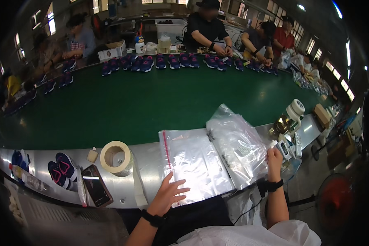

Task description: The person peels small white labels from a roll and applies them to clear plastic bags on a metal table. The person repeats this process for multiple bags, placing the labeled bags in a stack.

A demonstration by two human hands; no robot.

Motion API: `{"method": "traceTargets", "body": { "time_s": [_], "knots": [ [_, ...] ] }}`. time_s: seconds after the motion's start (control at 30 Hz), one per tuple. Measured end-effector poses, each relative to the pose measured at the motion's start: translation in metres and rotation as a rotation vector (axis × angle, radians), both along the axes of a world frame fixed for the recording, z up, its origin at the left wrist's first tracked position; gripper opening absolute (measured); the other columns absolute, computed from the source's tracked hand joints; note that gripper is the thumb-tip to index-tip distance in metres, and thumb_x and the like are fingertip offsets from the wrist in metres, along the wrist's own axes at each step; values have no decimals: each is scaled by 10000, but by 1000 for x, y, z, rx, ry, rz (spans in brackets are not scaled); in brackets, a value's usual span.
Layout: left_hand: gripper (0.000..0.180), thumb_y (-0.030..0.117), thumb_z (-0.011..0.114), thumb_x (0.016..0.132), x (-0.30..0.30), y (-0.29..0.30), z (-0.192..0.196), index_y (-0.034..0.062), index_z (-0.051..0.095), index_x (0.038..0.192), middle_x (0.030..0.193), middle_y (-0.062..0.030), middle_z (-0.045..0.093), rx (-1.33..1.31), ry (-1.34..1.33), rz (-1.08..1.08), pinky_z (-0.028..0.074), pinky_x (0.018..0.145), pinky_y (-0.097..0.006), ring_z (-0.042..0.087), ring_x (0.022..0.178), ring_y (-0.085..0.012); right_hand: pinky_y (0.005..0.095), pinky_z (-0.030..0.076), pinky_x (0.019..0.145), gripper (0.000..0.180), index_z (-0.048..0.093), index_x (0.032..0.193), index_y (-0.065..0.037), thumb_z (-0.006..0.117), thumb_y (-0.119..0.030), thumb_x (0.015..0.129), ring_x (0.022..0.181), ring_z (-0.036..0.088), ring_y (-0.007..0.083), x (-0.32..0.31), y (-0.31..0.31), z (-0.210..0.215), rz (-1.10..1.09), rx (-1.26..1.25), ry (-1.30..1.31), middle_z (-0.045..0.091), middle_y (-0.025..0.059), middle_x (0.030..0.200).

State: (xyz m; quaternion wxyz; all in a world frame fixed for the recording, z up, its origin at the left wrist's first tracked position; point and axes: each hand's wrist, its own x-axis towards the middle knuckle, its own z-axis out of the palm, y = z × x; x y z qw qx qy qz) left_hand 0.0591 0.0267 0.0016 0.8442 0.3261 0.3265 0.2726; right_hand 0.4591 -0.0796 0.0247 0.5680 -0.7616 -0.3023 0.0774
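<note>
My left hand (168, 194) rests with its fingers spread on the lower left part of a flat stack of clear plastic bags (199, 158), which has a red strip along its left side. To the right, a loose, crinkled clear plastic bag (240, 147) with dark print overlaps the stack. My right hand (274, 160) is closed at that bag's right edge and appears to grip it; the exact pinch is partly hidden by the fingers. Both wrists wear dark bands.
Left on the metal ledge lie a tape roll (116, 159), a phone (96, 186) and dark shoes (64, 170). A drink bottle (289, 117) stands at the right. Beyond the green belt (151, 102), several people work behind a row of shoes (174, 61). A fan (336, 201) is lower right.
</note>
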Motion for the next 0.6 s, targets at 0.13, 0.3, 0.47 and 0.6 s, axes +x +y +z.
{"method": "traceTargets", "body": {
  "time_s": [0.13, 0.3, 0.47, 0.6],
  "knots": [
    [445, 237, 403, 967, -44, -17, 5, -44, 344, 1306, 1186, -238, 524, 54, -9, 5, 502, 840, -360, 572, 1058, -322, 298, 393, 509, 173, 553, 742, 7, 573, -142, 829, 534, 488, 131, 36, -62, -39, -90, -358, -104, 512, 48, 587],
    [333, 253, 406, 959, -128, -46, 12, -36, 561, 1020, 949, -158, 636, 110, 421, 269, 501, 747, -309, 632, 856, -226, 326, 417, 693, 184, 542, 934, 11, 608, -77, 787, 802, 536, 230, -20, -46, -9, -197, -383, -525, 542, 140, 872],
    [294, 257, 515, 918, -144, -72, -13, -4, 600, 1022, 953, -124, 636, 240, 823, 362, 481, 741, -286, 624, 843, -201, 334, 405, 867, 249, 551, 1000, -15, 628, -72, 770, 993, 515, 293, -103, 1, 63, 241, -187, -810, 527, 146, 1070],
    [274, 228, 616, 851, -122, -80, -11, -11, 629, 983, 943, -145, 637, 475, 916, 249, 495, 701, -320, 634, 864, -223, 351, 434, 852, 250, 584, 976, -25, 658, -127, 760, 1003, 540, 290, -148, 31, 139, 945, -344, -665, 574, 123, 1053]
  ]
}}
